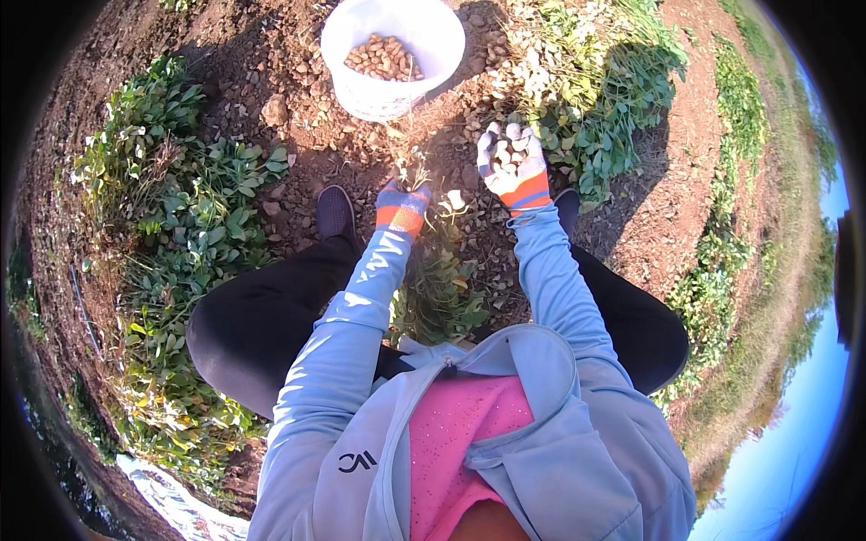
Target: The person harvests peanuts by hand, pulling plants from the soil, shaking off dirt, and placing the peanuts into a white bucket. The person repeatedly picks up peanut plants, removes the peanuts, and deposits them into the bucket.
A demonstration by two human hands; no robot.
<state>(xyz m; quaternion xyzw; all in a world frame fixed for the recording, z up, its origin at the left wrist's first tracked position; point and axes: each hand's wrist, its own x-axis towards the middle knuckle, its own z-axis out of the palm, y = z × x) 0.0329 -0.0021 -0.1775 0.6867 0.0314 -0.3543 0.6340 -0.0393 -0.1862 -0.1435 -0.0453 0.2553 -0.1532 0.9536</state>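
My left hand [402,203], in a grey and orange knit glove, is closed around the stems of a peanut plant [440,287]; its dry roots stick up past my fingers and its leaves hang toward my lap. Palm up and fingers curled, my gloved right hand [512,166] cups several unshelled peanuts [507,155]. Beyond both hands, a white plastic bucket [369,101] stands on the soil with a heap of peanuts [384,58] inside.
Pulled peanut plants [602,101] lie in a pile at the upper right, some pods showing. More leafy plants [203,223] lie along the left. Clods and a stone [275,110] are on the soil left of the bucket. My shoes [335,213] flank the work spot.
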